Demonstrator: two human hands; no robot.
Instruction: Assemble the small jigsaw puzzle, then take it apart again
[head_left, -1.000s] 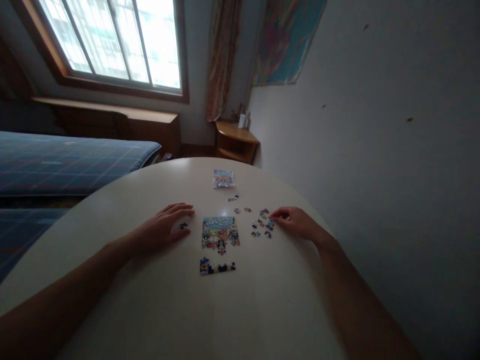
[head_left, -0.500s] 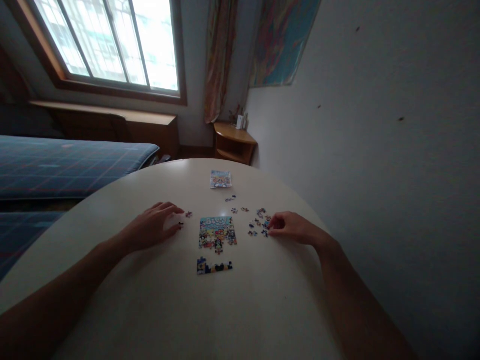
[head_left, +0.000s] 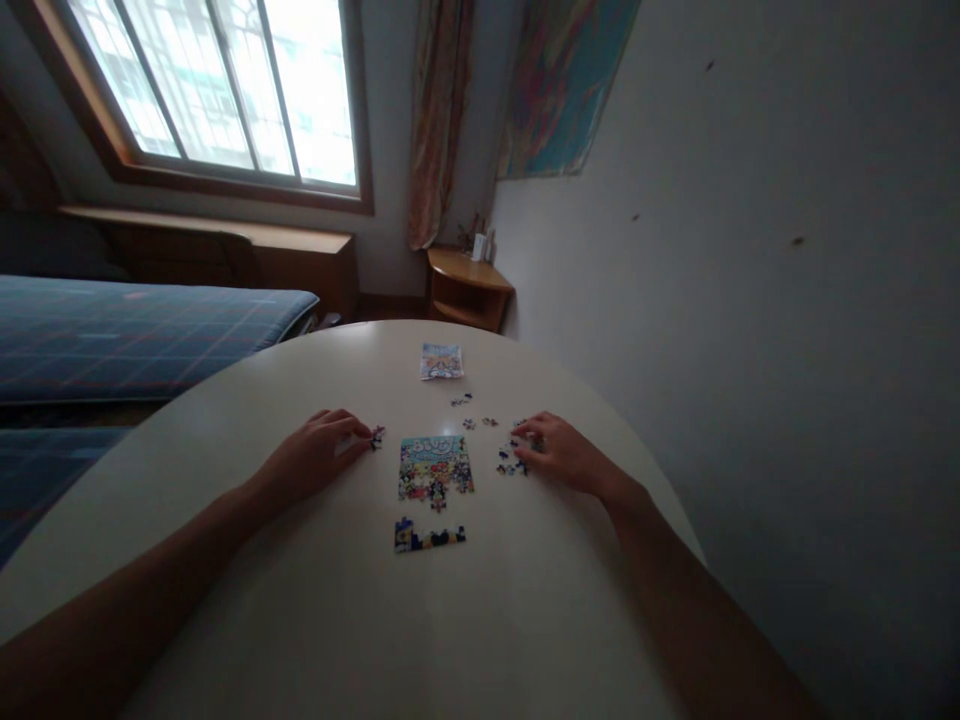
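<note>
On the table lies a partly joined jigsaw puzzle, its lower edge uneven. Below it is a separate joined strip of puzzle pieces. My left hand is left of the puzzle, thumb and forefinger closed on a small dark puzzle piece, with another piece right beside it. To the right, my right hand rests over a group of loose puzzle pieces, fingers apart and partly covering them. Whether its fingertips touch a piece is hard to see.
A small printed picture sheet lies at the back of the round white table. A few loose pieces lie between it and the puzzle. The wall stands close on the right; a mattress is at left.
My left hand has moved slightly right, its thumb and forefinger coming together and the dark piece shifting towards its neighbour. My right hand has moved left over the loose pieces, its fingers spreading.
</note>
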